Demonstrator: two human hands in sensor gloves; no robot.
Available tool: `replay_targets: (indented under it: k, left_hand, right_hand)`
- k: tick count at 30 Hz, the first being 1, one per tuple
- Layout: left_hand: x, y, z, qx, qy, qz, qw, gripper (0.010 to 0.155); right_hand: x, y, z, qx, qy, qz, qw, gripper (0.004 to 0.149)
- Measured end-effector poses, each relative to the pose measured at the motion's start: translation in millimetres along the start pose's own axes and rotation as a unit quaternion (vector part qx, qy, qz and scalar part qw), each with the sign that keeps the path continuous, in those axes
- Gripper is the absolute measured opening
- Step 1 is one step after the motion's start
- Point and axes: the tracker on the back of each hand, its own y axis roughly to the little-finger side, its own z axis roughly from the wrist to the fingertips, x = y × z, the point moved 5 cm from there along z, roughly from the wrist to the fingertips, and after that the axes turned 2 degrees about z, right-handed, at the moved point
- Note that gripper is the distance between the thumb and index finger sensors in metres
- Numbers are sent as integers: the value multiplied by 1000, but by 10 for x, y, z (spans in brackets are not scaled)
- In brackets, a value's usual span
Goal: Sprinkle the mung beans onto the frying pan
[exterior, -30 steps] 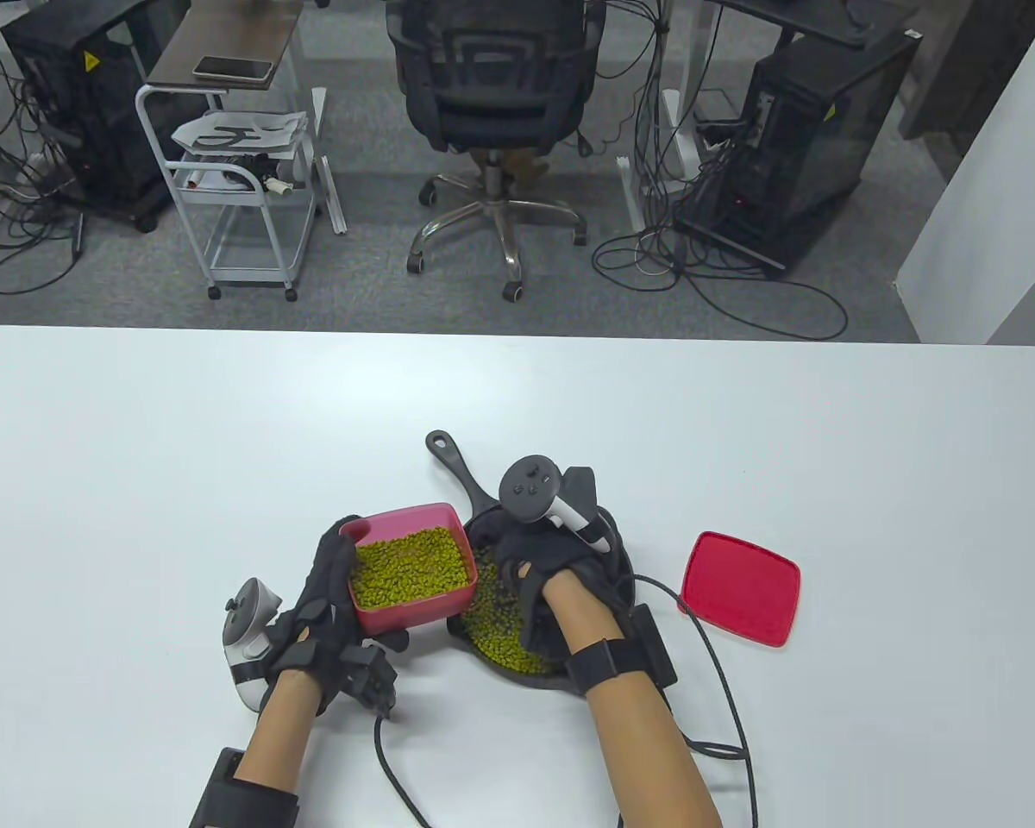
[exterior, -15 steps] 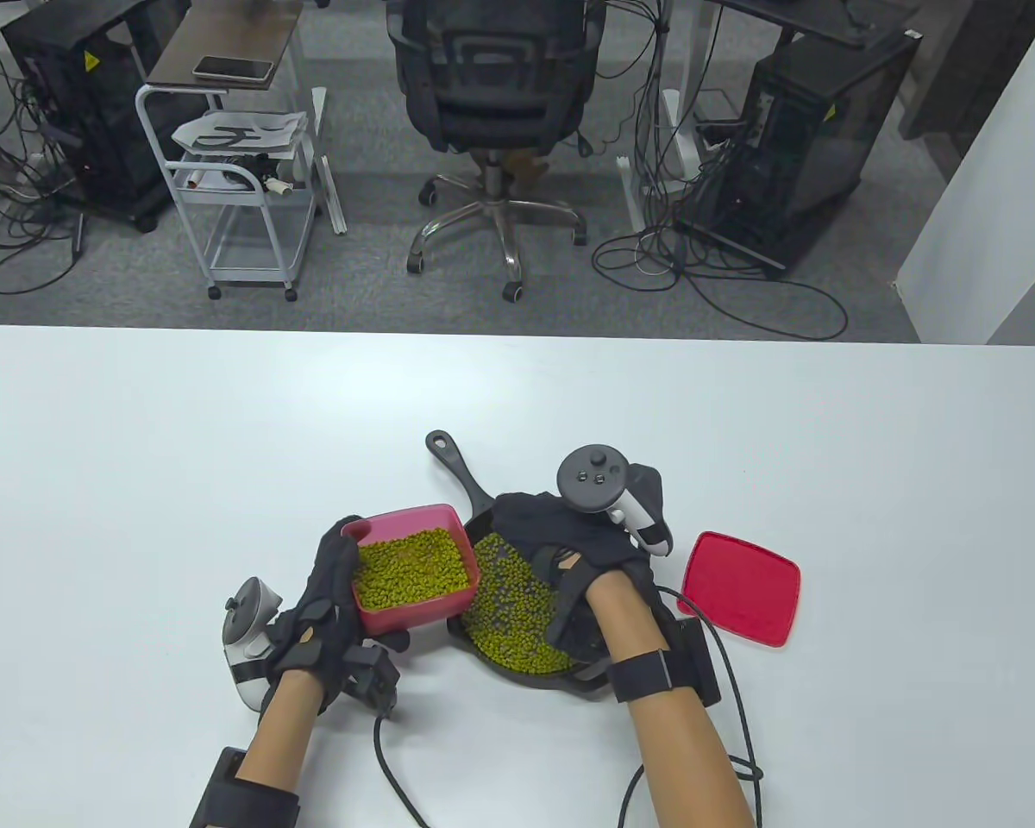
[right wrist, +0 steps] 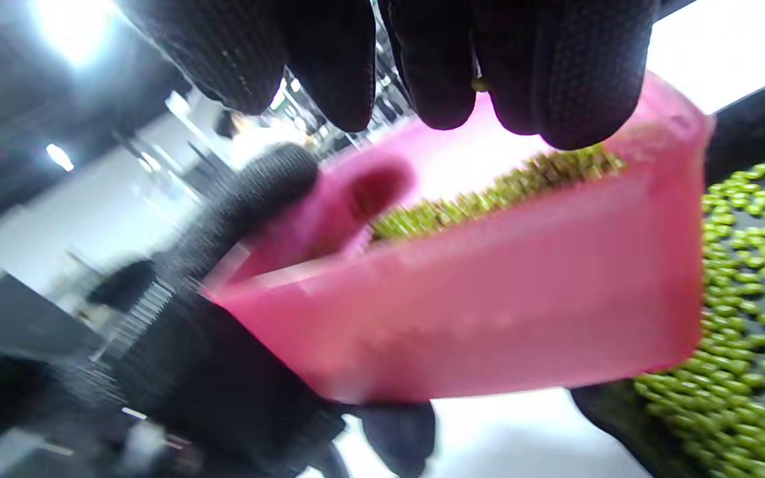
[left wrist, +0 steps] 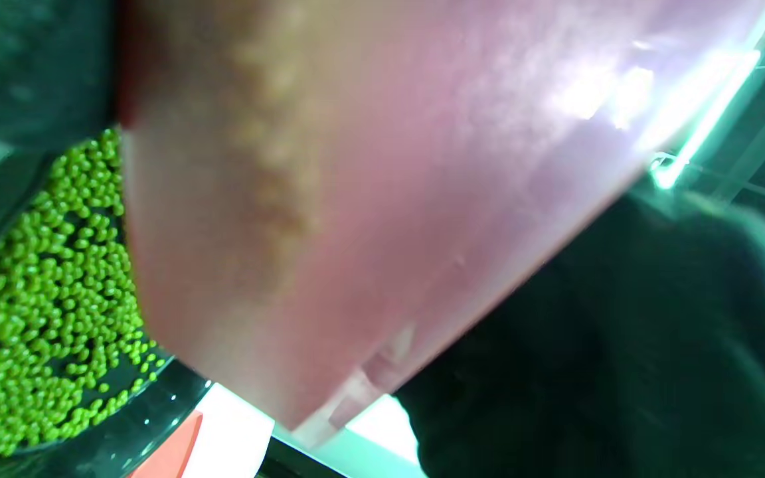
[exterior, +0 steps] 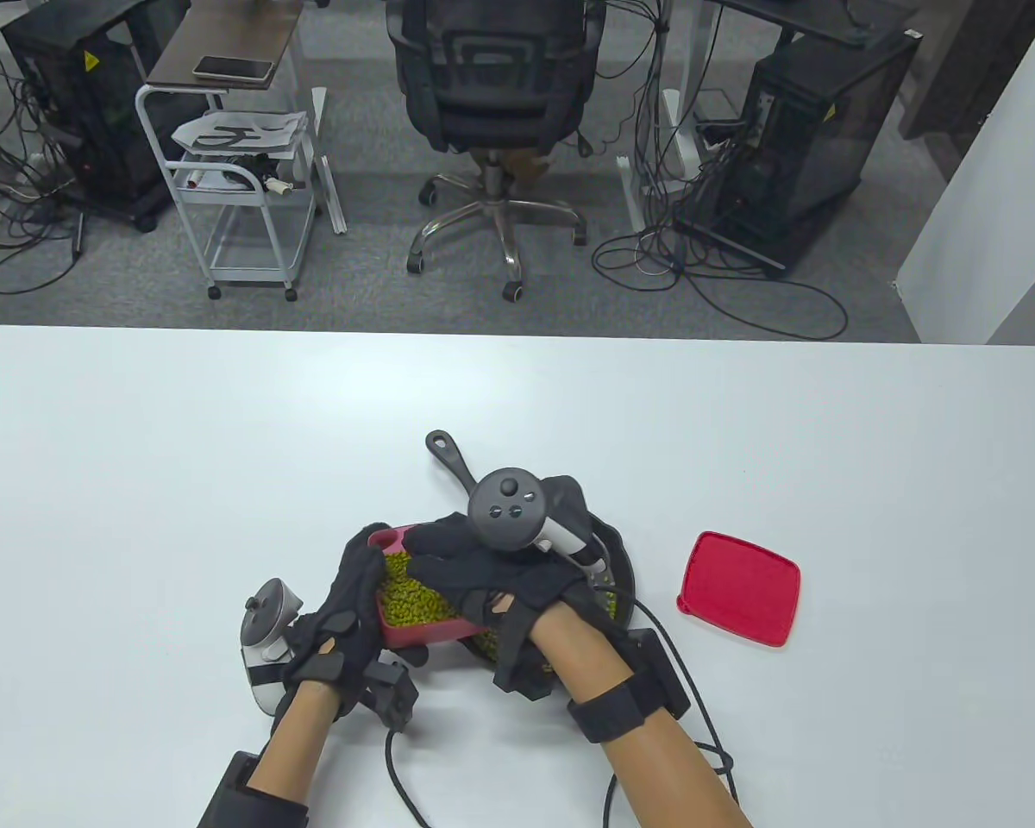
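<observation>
My left hand grips a pink plastic box of green mung beans and holds it, tilted, over the left part of the black frying pan. My right hand lies over the box with its fingers stretched out above the beans. In the right wrist view its fingertips hang just above the beans in the box, and my left hand holds the box's near side. Many beans lie in the pan; they also show in the left wrist view beside the box.
The box's red lid lies flat on the white table to the right of the pan. The pan's handle points to the far left. Glove cables trail to the front edge.
My right hand has swung left from over the pan to above the pink box. My left hand and the box have shifted a little to the right and nearer.
</observation>
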Motion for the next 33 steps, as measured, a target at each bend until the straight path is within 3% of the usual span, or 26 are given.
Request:
replay_targets:
  k: [3, 4, 10, 17, 26, 33]
  left_hand:
    - [17, 11, 3, -4, 2, 9, 1000, 72]
    - [26, 14, 9, -2, 4, 4, 1000, 72]
    - [31, 45, 24, -8, 9, 9, 1000, 72]
    - [3, 40, 17, 1, -7, 3, 1000, 72]
    - [8, 98, 47, -7, 4, -11, 1000, 72]
    - [21, 95, 41, -17, 6, -3, 1000, 73]
  right_hand:
    - [-179, 40, 103, -25, -52, -28, 998, 59]
    - [-299, 74, 139, -44, -98, -15, 994, 64]
    - [-431, 87, 251, -76, -146, -31, 986, 79]
    - [-461, 13, 360, -67, -130, -22, 989, 77]
    - [-425, -70, 423, -63, -58, -48, 995, 51]
    - [-380, -11, 418, -54, -55, -27, 997, 39]
